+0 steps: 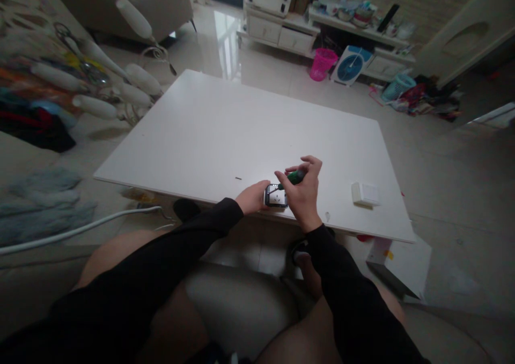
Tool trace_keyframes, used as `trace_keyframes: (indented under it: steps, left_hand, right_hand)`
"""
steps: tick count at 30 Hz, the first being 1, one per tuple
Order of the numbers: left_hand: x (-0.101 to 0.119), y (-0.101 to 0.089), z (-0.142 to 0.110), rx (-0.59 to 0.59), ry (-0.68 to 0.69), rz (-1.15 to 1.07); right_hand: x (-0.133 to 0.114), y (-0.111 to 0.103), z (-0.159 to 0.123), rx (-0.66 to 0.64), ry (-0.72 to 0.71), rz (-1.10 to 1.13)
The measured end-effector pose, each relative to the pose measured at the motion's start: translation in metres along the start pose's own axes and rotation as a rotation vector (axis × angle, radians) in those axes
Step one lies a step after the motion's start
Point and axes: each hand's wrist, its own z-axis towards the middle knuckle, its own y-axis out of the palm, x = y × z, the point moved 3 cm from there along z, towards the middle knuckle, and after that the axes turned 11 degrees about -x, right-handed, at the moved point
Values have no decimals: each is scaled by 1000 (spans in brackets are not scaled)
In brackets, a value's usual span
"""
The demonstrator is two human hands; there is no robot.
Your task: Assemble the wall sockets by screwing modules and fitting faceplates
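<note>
A small wall socket [277,198] with a white face and dark rim lies near the front edge of the white table [249,128]. My left hand [254,198] grips it along its left side. In my right hand [304,190] is a screwdriver [296,177] with a green handle, held between thumb and fingers, some of which are stretched out. Its shaft slants down to the left, the tip at the socket's upper left part. Whether the tip sits in a screw is too small to tell. A small dark screw-like piece [238,178] lies left of my hands.
On the table's right side sits a white box-shaped piece [365,193], with a small clear bit [327,216] nearer the front edge. A white lamp [132,85] with several arms stands beyond the left edge. My knees are below the front edge.
</note>
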Motion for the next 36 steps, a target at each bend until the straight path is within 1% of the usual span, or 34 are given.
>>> trace_keyframes:
  steps: [3,7,9,14,21,26,31,36]
  left_hand:
    - [0,0,-1,9,6,-18]
    - [2,-2,-2,6,-20,-15]
    - [4,-3,-3,3,-28,-12]
    - [7,-5,-2,4,-28,-10]
    - [7,-5,-2,5,-10,-19]
    - [8,-5,-2,3,-16,-29]
    - [10,-6,-3,-10,-44,-11]
    - [9,-5,-3,-2,-19,-13]
  right_hand:
    - [-1,1,0,-21,28,94]
    - [-4,4,0,-103,39,253]
    - [-6,5,-1,-96,32,275]
    - [-2,5,-2,-70,61,276]
    - [0,7,-1,-112,11,229]
    - [2,8,-1,-59,45,195]
    - [2,7,-2,-59,32,232]
    - [0,7,-1,-55,63,208]
